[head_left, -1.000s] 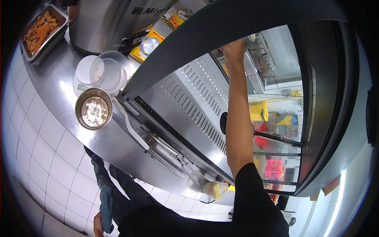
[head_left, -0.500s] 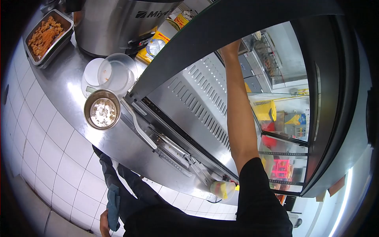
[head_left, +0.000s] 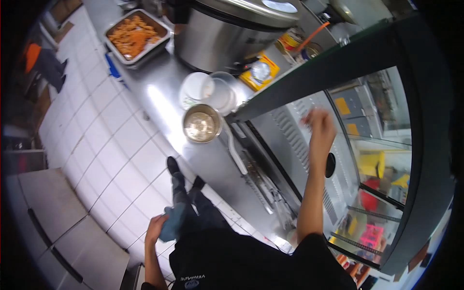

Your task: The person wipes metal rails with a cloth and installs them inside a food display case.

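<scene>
My left hand [head_left: 153, 228], low at the left by my leg, is closed around a bluish-grey cloth [head_left: 170, 226]. Inside a black-framed glass display cabinet [head_left: 382, 46], my right hand [head_left: 320, 124] is raised above the slotted metal floor [head_left: 290, 128]. Motion blurs its fingers, and I cannot make out anything in them. Left of the cabinet, a round steel pot [head_left: 202, 124] stands at the counter's edge. A pale curved handle-like piece [head_left: 237, 157] lies between pot and cabinet.
Clear plastic containers [head_left: 221, 94] stand behind the pot. A steel cooker [head_left: 217, 41] and a tray of orange-brown food [head_left: 133, 36] sit farther back, near a yellow packet [head_left: 260, 71]. Another person's dark-clothed legs [head_left: 50, 67] show at the far left on the tiled floor [head_left: 121, 145].
My right hand has pulled back from deep in the cabinet and is now wholly visible over its floor. The view has shifted left, and my left hand still grips the cloth.
</scene>
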Demonstrator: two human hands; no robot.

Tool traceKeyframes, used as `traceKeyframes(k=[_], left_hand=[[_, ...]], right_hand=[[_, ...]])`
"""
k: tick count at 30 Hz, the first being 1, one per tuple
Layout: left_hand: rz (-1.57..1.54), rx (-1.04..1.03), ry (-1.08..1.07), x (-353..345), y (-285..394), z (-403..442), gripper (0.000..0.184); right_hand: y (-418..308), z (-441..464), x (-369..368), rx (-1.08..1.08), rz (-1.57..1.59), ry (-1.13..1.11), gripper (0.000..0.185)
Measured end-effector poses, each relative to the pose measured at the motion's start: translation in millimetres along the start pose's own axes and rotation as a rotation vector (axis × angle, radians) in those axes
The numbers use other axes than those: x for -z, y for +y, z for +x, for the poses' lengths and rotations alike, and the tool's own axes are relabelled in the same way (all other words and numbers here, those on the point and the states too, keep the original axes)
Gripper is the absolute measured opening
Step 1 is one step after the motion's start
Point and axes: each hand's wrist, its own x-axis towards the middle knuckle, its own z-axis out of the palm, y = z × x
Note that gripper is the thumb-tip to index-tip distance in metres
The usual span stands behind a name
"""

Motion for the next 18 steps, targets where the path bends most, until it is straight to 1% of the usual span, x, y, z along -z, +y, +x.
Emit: traceKeyframes(k=[1,2,3,4,5,6,7,8,9,10,11,12,13,14,16,17,18], left_hand=[[0.153,-0.039,-0.034,-7,46,-12,0.029],[0.239,-0.212,-0.088,-12,65,-11,0.027],[0.222,-0.434,-0.137,-27,110,-24,0.023],[0.320,-0.611,-0.224,-36,140,-27,0.022],[0.310,-0.663,-0.255,-55,183,-46,0.022],[0.272,-0.939,-0.142,-80,209,-57,0.028],[0.241,-1.062,-0.033,-98,220,-60,0.029],[0.203,-1.186,0.076,-112,230,-60,0.031],[0.293,-1.265,0.175,-123,242,-65,0.033],[0.390,-1.340,0.257,-130,252,-72,0.038],[0.409,-1.335,0.213,-134,260,-75,0.038],[0.651,-1.359,0.143,-138,265,-79,0.040],[0.893,-1.391,0.068,-138,270,-82,0.045],[0.906,-1.408,0.019,-135,267,-76,0.045],[1.044,-1.294,-0.228,-138,244,-39,0.052],[0.985,-1.224,-0.280,-137,225,-13,0.046],[0.989,-1.229,-0.313,-134,214,7,0.046]], right_hand=[[1,-48,-12,-0.063,0.164,-0.209,0.021],[-20,-92,-31,-0.141,0.196,-0.411,0.016],[-16,-128,-48,-0.201,0.127,-0.727,0.034],[-16,-159,-61,-0.020,0.006,-0.996,0.057],[-17,-190,-77,-0.064,0.145,-1.043,0.064],[-19,-217,-91,-0.102,0.282,-1.085,0.072],[-23,-231,-101,-0.100,0.300,-1.075,0.072],[-27,-241,-109,-0.281,0.590,-0.819,0.068],[-33,-251,-110,-0.473,0.859,-0.537,0.065],[-52,-233,-99,-0.574,0.864,-0.515,0.052],[-43,-233,-95,-0.646,0.850,-0.393,0.048],[-42,-233,-88,-0.719,0.828,-0.268,0.043],[-43,-225,-82,-0.724,0.879,-0.101,0.040],[-50,-215,-75,-0.714,0.929,0.071,0.038],[-23,-218,-43,-0.730,0.867,0.353,0.043],[-17,-217,-21,-0.654,0.934,0.427,0.044],[-13,-220,2,-0.580,0.999,0.500,0.044]])
